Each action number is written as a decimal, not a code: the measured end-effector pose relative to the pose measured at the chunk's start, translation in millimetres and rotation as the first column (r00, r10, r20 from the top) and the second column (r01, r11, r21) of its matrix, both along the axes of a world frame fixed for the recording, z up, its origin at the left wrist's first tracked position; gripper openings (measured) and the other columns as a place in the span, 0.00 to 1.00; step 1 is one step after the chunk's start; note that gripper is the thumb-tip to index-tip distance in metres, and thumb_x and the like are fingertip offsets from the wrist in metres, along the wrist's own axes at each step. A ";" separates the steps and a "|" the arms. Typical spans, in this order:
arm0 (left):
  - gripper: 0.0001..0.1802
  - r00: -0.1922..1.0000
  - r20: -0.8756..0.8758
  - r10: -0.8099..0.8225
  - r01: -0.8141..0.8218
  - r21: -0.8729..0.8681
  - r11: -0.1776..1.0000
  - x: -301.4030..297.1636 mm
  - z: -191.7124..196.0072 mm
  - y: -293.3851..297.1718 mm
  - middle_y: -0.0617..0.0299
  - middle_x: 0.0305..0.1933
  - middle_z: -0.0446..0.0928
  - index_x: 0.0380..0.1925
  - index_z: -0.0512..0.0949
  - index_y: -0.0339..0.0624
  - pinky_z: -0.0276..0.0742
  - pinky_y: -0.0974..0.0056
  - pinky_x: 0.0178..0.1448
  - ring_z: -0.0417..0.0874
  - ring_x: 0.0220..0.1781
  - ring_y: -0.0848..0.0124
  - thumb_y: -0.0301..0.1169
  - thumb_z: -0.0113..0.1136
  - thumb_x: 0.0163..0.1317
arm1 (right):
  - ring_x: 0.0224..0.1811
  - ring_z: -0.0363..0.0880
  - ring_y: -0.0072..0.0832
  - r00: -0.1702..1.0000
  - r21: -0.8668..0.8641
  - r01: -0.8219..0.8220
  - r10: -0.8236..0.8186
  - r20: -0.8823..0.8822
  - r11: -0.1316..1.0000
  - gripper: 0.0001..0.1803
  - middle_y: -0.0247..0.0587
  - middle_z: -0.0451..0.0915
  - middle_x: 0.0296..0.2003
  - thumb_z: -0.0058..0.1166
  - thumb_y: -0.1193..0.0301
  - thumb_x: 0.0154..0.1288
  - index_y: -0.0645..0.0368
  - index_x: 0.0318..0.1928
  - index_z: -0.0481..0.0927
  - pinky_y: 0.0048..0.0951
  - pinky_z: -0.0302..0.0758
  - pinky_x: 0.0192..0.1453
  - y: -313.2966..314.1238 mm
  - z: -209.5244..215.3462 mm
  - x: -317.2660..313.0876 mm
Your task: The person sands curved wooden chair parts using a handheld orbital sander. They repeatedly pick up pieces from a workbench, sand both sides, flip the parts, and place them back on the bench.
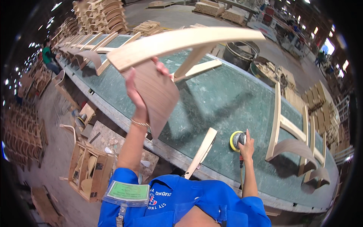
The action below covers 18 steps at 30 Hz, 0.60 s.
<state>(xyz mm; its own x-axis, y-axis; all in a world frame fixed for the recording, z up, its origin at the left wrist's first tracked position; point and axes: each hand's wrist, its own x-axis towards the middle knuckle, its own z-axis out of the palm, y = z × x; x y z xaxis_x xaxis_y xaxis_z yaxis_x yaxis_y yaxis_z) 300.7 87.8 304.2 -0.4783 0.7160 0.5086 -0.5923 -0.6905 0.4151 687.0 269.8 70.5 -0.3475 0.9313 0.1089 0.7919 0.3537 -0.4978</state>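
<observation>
My left hand (pixel 137 90) grips a wooden chair frame at its curved brown panel (pixel 158 92); the thumb and fingers lie on opposite sides of it. The frame's long pale curved rail (pixel 181 42) is raised above the green tabletop (pixel 211 102), with a crosspiece below. My right hand (pixel 247 146) is closed round an orbital sander (pixel 237 140) with a yellow pad rim, index finger stretched out. The sander is low at the tabletop; whether its pad touches is unclear. A hose hangs from it beside my forearm. Between my arms, a pale wooden strip (pixel 202 151) projects over the near edge.
More chair frames (pixel 291 132) stand at the table's right end and others (pixel 90 53) at its far left. A wooden toolbox (pixel 89 170) sits below left. Round bins (pixel 242 53) and stacked wood (pixel 210 8) lie beyond. A person in green (pixel 48 56) stands far left.
</observation>
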 end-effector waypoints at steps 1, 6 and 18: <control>0.34 0.998 0.024 0.055 -0.053 -0.061 0.997 -2.5 13.0 0.2 0.54 0.40 0.70 0.53 0.66 0.34 0.71 0.49 0.59 0.73 0.46 0.60 0.55 0.46 0.62 | 0.51 0.77 0.52 0.999 -0.002 0.032 -0.032 0.021 0.999 0.51 0.57 0.71 0.51 0.63 0.72 0.49 0.36 0.74 0.56 0.45 0.75 0.53 -3.1 -10.0 6.5; 0.31 0.925 -0.142 0.352 -0.366 -0.086 0.927 17.6 67.7 10.3 0.51 0.40 0.70 0.45 0.69 0.32 0.71 0.47 0.59 0.73 0.47 0.57 0.53 0.35 0.67 | 0.62 0.67 0.60 0.995 0.324 -0.050 0.018 0.103 0.945 0.46 0.61 0.68 0.61 0.68 0.63 0.51 0.50 0.71 0.63 0.51 0.65 0.65 -3.2 -30.7 19.5; 0.24 0.824 -0.327 0.463 -0.453 0.112 0.884 218.5 198.1 -31.9 0.59 0.50 0.77 0.52 0.73 0.42 0.68 0.54 0.63 0.75 0.53 0.64 0.47 0.60 0.65 | 0.38 0.83 0.43 0.226 -0.306 -0.949 -0.834 -0.503 -0.073 0.33 0.55 0.76 0.47 0.53 0.48 0.66 0.54 0.62 0.63 0.44 0.83 0.38 -110.8 -28.0 -99.9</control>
